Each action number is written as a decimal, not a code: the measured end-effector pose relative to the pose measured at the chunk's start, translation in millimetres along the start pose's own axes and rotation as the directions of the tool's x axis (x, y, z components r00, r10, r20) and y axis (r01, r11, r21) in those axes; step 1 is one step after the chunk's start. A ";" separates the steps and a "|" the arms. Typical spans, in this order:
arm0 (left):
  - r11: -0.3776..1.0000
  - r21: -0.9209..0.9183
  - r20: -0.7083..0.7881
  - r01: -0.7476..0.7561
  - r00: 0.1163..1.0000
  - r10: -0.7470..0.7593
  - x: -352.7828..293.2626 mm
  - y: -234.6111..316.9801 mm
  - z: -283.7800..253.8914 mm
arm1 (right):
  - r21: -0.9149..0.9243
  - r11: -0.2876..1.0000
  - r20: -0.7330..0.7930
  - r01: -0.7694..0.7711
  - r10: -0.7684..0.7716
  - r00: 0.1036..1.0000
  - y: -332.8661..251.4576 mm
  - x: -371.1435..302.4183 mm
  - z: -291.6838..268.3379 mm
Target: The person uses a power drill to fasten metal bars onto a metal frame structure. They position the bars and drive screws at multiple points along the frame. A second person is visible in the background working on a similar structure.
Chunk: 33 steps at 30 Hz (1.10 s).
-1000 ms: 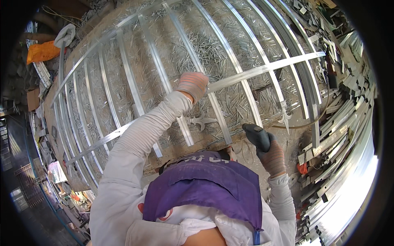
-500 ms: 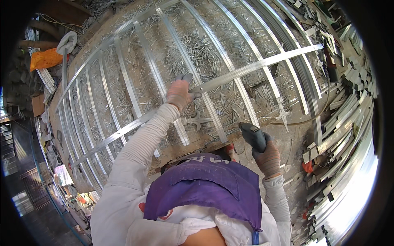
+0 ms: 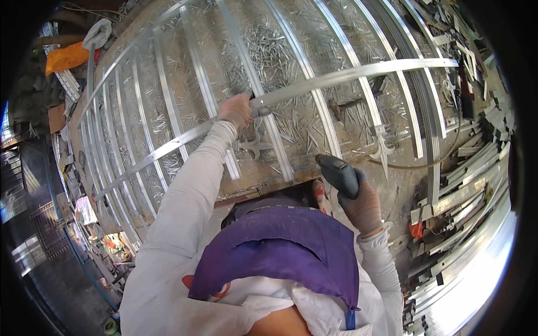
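My left hand (image 3: 238,110), in a glove with grey fingertips, grips a long silver metal rail (image 3: 336,77) near its middle, its thumb along the near side. The rail runs crosswise over several parallel metal bars (image 3: 303,61) on a work table. In my right hand (image 3: 363,204) is a dark grey handheld power tool (image 3: 339,176); its nose points up and left, just off the near table edge. A spear-shaped metal finial (image 3: 382,150) sits at the end of one bar. A second finial (image 3: 256,145) lies near my left hand.
Small metal slivers (image 3: 268,47) litter the table (image 3: 302,159). Stacked metal profiles (image 3: 462,215) fill the right side. A hose (image 3: 414,167) curves past the table's right corner. An orange bag (image 3: 67,59) lies at the far left.
My left hand has shifted slightly left along the rail, and its fingers have curled from stretched out to wrapped. My right hand and the power tool have moved slightly left and up.
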<state>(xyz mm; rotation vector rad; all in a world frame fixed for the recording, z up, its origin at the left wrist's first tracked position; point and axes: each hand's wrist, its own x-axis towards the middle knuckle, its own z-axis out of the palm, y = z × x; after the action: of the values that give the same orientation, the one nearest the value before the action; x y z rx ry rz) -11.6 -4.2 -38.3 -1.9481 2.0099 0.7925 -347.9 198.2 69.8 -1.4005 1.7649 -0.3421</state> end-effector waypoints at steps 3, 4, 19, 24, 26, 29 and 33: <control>0.971 0.238 0.006 -0.036 0.999 0.035 -9.8 20.4 -15.1 | -0.020 0.998 -0.044 0.056 -0.057 0.997 18.4 1.3 1.3; 0.933 0.356 0.000 -0.048 0.999 0.051 -13.5 25.9 -15.6 | 0.023 0.997 -0.061 0.071 -0.069 0.996 21.8 0.2 2.0; 0.994 0.092 -0.183 -0.060 0.980 0.076 4.5 -0.6 -0.4 | 0.748 0.661 -0.311 -0.060 0.429 0.848 22.4 -135.5 -1.4; 0.988 0.152 -0.183 -0.043 0.981 0.070 21.3 -13.8 15.4 | 0.712 0.702 -0.389 -0.035 0.435 0.812 21.0 -170.5 -1.3; 0.989 0.141 -0.275 0.044 0.961 -0.004 16.8 -11.2 20.7 | 0.709 0.705 -0.388 -0.022 0.416 0.822 21.3 -171.6 -4.5; 0.955 0.257 -0.346 0.149 0.937 -0.053 1.6 8.6 19.1 | 0.715 0.699 -0.379 0.013 0.372 0.847 24.8 -159.5 -12.7; 0.974 0.111 -0.337 0.197 0.930 -0.150 -35.0 37.1 -1.5 | 0.723 0.689 -0.353 0.041 0.319 0.880 34.6 -127.1 -25.9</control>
<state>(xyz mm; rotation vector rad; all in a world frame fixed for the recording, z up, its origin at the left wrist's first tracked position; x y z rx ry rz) -44.5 23.7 -10.8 -2.2509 1.9593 0.2875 -386.9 317.1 118.3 -0.6178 1.7770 -1.2205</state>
